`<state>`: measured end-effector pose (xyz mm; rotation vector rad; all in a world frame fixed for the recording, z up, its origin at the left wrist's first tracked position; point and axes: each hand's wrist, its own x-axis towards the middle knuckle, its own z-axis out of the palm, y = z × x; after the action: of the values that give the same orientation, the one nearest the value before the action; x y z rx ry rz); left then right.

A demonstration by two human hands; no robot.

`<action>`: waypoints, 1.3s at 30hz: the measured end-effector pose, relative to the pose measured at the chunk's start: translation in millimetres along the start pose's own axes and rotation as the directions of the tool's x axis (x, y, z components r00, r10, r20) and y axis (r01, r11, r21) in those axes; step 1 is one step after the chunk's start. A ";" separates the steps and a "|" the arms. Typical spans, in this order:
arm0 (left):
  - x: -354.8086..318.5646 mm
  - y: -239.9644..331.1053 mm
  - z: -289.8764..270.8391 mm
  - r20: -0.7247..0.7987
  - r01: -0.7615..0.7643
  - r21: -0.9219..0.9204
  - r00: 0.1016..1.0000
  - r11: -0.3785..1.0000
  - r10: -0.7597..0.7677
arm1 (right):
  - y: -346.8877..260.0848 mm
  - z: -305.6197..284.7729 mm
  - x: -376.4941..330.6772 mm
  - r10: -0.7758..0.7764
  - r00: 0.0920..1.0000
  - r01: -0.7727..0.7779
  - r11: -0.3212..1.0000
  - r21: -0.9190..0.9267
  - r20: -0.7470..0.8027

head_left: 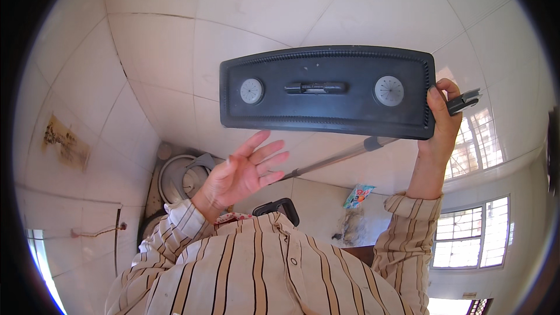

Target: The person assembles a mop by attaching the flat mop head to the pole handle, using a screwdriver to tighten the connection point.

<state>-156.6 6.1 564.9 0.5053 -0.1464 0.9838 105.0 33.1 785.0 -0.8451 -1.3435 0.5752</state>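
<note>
1. Streaming in brightly from the window (466,236) at lower right, nearly whitening its panes.
2. Glaring in gridded patches off the glossy tiles (373,17) just above.
3. Showing the dark panel (326,108) fairly sharp, with soft sheen.
4. Glowing bluish-white along the lower-left rim.
5. Bending straight lines and fading to black around the round border.

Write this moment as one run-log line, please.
left hand: open, empty; right hand: gripping dark panel by right end; small dark piece: at right hand; pole: seen below panel
</note>
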 end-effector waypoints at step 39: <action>-51.4 63.6 59.9 -0.542 -0.428 0.454 0.564 0.782 0.623 | -32.1 180.9 -8.2 -0.146 0.696 0.196 0.981 0.010 0.703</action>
<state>-231.2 -32.6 621.5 0.3204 0.5435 1.7630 -77.2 42.9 808.0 -0.5434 -2.1323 0.7463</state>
